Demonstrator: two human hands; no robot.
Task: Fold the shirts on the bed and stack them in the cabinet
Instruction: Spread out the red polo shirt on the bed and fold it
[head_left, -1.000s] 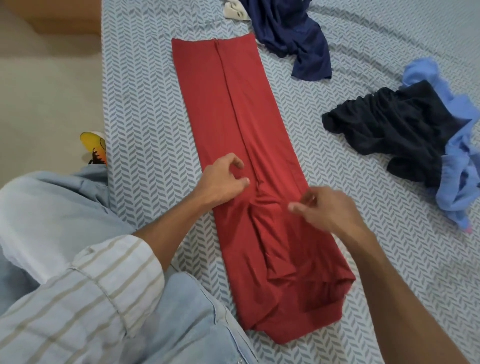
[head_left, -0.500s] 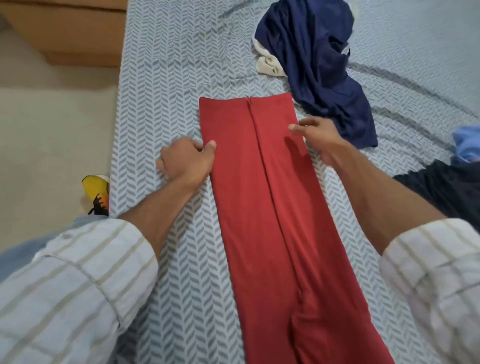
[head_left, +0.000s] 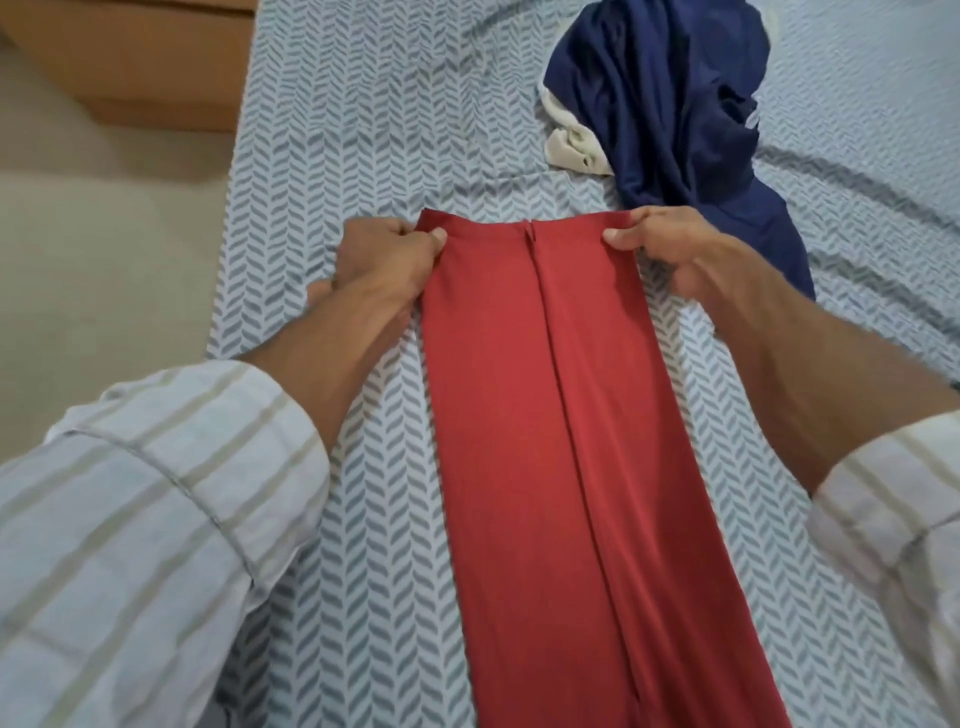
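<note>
A red shirt (head_left: 561, 441), folded into a long strip, runs up the frame's centre on the bed (head_left: 363, 519). At its far end the left hand (head_left: 382, 262) and right hand (head_left: 675, 254) each pinch a corner. Beyond, upper right, lies a crumpled navy shirt (head_left: 675, 114).

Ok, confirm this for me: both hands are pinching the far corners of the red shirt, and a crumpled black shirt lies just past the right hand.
One detail is wrong: the crumpled shirt past the right hand is navy blue, not black, as the head view shows. The rest holds: the left hand and the right hand each pinch a far corner of the red shirt.
</note>
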